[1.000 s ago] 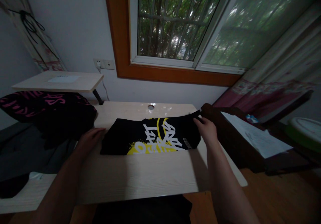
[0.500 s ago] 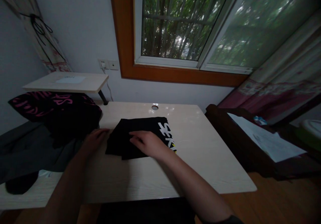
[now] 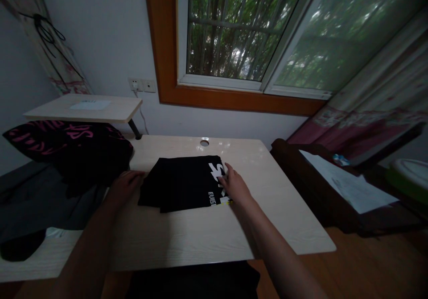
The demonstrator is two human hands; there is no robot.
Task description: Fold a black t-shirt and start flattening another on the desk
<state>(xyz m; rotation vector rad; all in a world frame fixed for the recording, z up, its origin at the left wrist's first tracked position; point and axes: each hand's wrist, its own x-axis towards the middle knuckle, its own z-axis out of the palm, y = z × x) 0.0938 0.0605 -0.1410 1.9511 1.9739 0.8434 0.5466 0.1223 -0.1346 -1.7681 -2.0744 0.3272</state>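
A black T-shirt [image 3: 182, 183], folded into a flat bundle with white lettering and a little yellow at its right end, lies on the pale wooden table [image 3: 287, 218]. My right hand [image 3: 236, 185] rests over the shirt's right edge, thumb and forefinger apart on the print. Beside the left edge, my left hand [image 3: 127, 183] lies low with its fingers stretched toward the cloth. Whether those fingertips touch the shirt I cannot tell.
Dark clothes with pink lettering [image 3: 80, 151] and a grey garment [image 3: 43, 201] are heaped at the left. Above them is a small raised shelf [image 3: 117, 110] with a paper [image 3: 90, 105]. A cable hole [image 3: 204, 143] sits near the back edge. Brown furniture holds a white sheet [image 3: 347, 183] at right.
My right hand has moved right, from over the shirt's middle to its right edge, uncovering more lettering. The left hand stays beside the left edge. The view has shifted slightly.
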